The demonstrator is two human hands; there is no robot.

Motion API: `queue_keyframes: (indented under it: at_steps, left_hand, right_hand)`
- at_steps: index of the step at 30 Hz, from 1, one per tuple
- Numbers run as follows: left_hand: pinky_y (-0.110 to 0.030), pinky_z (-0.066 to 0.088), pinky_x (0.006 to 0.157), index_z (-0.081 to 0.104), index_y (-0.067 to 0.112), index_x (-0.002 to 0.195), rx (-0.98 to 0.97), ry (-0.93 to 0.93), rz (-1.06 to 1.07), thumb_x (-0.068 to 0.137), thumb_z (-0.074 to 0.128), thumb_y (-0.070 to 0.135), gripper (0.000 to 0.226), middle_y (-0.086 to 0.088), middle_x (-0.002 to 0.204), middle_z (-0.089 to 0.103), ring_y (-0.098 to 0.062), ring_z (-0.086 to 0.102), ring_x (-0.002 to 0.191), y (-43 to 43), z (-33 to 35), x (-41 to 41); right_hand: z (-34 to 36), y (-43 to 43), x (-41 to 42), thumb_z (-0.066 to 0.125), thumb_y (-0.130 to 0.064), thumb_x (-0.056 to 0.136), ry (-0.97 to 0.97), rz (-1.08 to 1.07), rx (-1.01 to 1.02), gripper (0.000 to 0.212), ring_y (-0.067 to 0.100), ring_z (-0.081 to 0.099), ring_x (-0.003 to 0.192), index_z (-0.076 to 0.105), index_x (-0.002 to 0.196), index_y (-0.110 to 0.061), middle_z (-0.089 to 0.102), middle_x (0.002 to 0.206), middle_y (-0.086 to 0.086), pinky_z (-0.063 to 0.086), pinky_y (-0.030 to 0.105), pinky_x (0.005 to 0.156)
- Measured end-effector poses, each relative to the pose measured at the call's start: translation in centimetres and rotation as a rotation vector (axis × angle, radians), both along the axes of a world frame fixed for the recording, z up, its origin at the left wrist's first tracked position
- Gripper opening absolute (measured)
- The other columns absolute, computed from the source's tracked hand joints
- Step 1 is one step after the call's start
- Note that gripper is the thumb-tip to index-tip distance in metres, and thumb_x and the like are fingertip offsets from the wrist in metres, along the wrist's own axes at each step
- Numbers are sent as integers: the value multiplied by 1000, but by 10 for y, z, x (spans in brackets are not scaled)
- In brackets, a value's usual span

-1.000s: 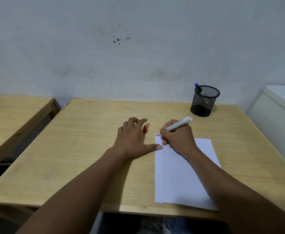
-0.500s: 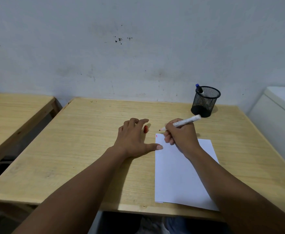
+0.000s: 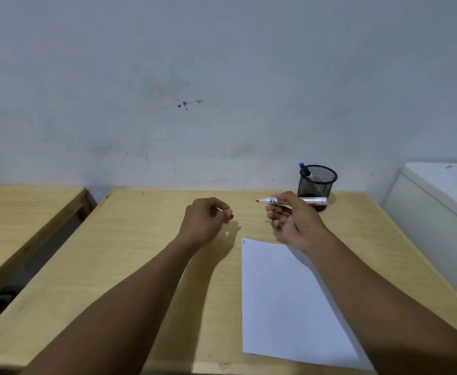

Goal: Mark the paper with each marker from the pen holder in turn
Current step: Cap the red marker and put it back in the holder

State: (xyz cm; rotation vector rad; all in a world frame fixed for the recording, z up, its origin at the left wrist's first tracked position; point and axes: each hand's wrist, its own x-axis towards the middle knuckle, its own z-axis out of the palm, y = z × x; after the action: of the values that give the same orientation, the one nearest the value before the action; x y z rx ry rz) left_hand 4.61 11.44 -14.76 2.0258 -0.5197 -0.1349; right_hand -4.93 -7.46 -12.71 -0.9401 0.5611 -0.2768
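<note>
One view only, worn on your head, so no second view shares the scene. It looks forward and slightly down across the wooden surface (image 3: pixel 130 266), facing the pale wall (image 3: pixel 222 77), which fills the upper half of the frame. Wide-angle lens. Landmark: the mesh pen holder (image 3: pixel 316 182), right of centre at the surface's far edge against the wall. Your forearms enter from the bottom edge, reaching toward the holder. The surface's near edge, nearest you, crosses the bottom of the frame.
</note>
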Motion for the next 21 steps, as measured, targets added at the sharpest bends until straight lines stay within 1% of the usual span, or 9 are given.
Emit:
queue_keyframes:
  at_steps: [1, 3, 6, 8, 12, 16, 19, 21]
  left_hand:
    - [-27, 53, 65, 76, 11, 94, -119, 84, -6, 94, 68, 20, 13, 6, 77, 78, -14, 73, 74, -4, 9, 0]
    - [-24, 47, 66, 74, 3, 100, -271, 231, -50, 97, 65, 18, 17, 4, 78, 76, -15, 70, 72, -12, 25, -2]
    - [-32, 45, 73, 73, 10, 102, -370, 392, -118, 97, 66, 22, 15, 0, 85, 76, -18, 69, 77, -25, 40, -6]
    - [-31, 45, 72, 73, 13, 101, -404, 451, -159, 97, 67, 23, 12, -1, 86, 75, -18, 67, 76, -34, 45, -8]
    - [-30, 45, 70, 73, 12, 102, -442, 484, -186, 96, 67, 22, 13, 1, 84, 75, -16, 65, 71, -45, 49, -13]
    - [-30, 45, 70, 73, 12, 105, -447, 489, -197, 96, 68, 23, 15, 1, 84, 76, -16, 65, 71, -51, 49, -15]
    - [-30, 45, 71, 74, 14, 99, -445, 473, -199, 96, 68, 23, 11, 2, 83, 76, -16, 65, 73, -52, 49, -14]
    - [-31, 45, 73, 75, 14, 99, -424, 451, -189, 96, 67, 23, 12, 1, 84, 75, -17, 65, 75, -49, 49, -12]
  right_hand:
    - [7, 0, 0, 62, -14, 89, 1, 18, 3, 10, 16, 61, 48, 68, 86, -7, 67, 71, 12, 38, 20, 44]
    - [18, -1, 0, 57, -15, 90, -5, 39, -16, 15, 18, 60, 50, 67, 84, -6, 67, 71, 13, 37, 23, 48]
    - [27, -2, -2, 56, -14, 90, -21, 44, -33, 16, 18, 60, 50, 65, 82, -5, 68, 70, 13, 38, 25, 50]
    - [30, -5, -3, 56, -15, 91, -39, 43, -37, 15, 17, 62, 48, 66, 84, -5, 69, 67, 12, 40, 24, 48]
    - [33, -10, -4, 57, -15, 92, -57, 34, -38, 14, 16, 63, 46, 66, 88, -4, 70, 67, 13, 42, 23, 45]
    - [33, -14, -6, 60, -13, 91, -70, 28, -74, 11, 14, 62, 45, 66, 88, -4, 70, 64, 10, 42, 22, 43]
    - [31, -18, -8, 67, -14, 90, -58, 39, -135, 7, 13, 61, 50, 70, 90, -7, 70, 69, 9, 42, 23, 47]
    - [31, -23, -10, 74, -18, 88, -34, 64, -214, 13, 11, 59, 58, 74, 98, -10, 71, 75, 6, 40, 25, 53]
